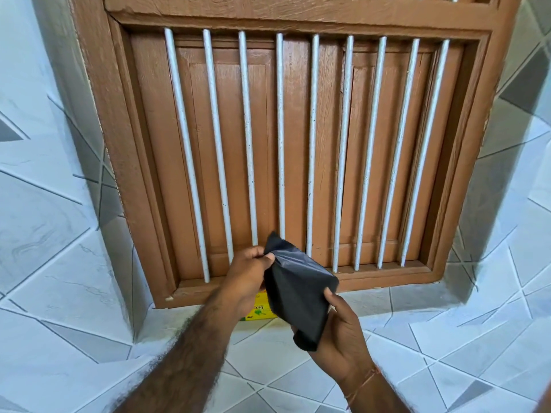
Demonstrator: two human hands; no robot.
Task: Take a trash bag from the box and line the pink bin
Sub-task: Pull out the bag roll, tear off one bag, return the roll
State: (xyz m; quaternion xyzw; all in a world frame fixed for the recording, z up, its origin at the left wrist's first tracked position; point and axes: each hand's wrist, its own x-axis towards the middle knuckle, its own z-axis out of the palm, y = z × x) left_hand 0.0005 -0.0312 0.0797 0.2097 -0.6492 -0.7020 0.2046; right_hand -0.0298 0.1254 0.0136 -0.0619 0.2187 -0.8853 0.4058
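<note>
A folded black trash bag (pixel 298 290) is held between both hands in front of a barred window. My left hand (pixel 249 277) pinches its upper left corner. My right hand (pixel 343 329) grips its lower right edge from below. Behind the bag, a yellow box (pixel 258 311) with green print sits on the tiled sill, mostly hidden by my left wrist and the bag. The pink bin is not in view.
A brown wooden window frame (pixel 298 13) with closed shutters and several white vertical bars (pixel 280 129) fills the wall ahead. White and grey tiled walls (pixel 44 204) flank the recess, and a tiled ledge (pixel 417 338) runs below it.
</note>
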